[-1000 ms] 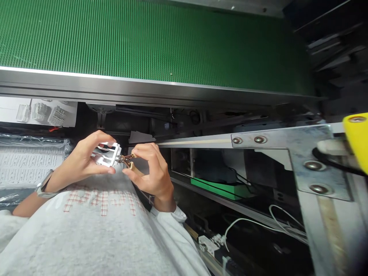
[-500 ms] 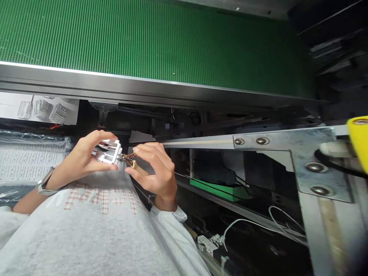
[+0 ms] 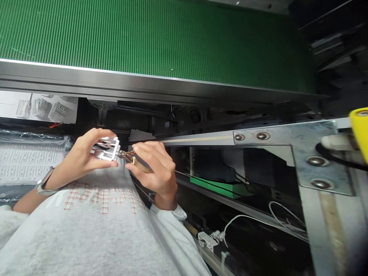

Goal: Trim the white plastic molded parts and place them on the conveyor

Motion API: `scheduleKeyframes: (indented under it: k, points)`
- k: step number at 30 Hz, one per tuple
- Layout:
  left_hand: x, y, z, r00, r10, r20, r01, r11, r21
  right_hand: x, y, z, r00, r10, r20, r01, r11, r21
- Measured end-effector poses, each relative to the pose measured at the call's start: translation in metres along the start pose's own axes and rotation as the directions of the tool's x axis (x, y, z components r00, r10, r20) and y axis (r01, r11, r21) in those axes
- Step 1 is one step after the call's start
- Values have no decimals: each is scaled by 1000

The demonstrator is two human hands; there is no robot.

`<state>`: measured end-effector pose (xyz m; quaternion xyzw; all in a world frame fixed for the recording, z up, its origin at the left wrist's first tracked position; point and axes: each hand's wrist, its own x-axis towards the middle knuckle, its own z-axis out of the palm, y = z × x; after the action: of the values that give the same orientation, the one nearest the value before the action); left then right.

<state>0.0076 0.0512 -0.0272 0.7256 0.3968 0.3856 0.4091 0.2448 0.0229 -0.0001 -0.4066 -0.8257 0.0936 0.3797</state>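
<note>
1. Pinching white plastic frame (image 3: 116,149) with left hand (image 3: 86,152) in front of shirt (image 3: 103,237); best held steady, square to small pliers (image 3: 128,155).
2. Gripping small pliers by the handles with right hand (image 3: 156,170), tip at the frame's edge; best squeezed gently.
3. Farther off: green ribbed belt (image 3: 138,42).

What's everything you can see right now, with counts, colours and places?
White frame: one, white, in left hand
Hand tool: one, metallic and tan, in right hand, tip at the frame
Ribbed belt: one, green, top
Rail: one, silver, belt's near edge
Sheet: one, white, far left
Part clusters: at least three, pale, on the sheet
Bracket: one, silver, right
Yellow piece: one, yellow, right edge
Block: one, green, right of centre
Cable: at least one, white, lower right
Left hand: one, bare, left of centre
Right hand: one, bare, near centre
</note>
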Motion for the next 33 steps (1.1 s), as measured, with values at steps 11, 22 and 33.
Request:
scheduleKeyframes:
  k: [11, 22, 33]
  points:
    - [-5, 6, -1, 998, -55, 16, 54, 998, 27, -3, -2, 4, 999, -4, -44, 3, 1000, -25]
    - [-7, 7, 3, 998, -67, 2, 66, 997, 44, -8, -3, 6, 998, 15, -62, -17, 999, -29]
    - [-5, 12, 4, 992, -127, 3, 127, 991, 38, -5, -3, 6, 998, 24, -58, -25, 999, -20]
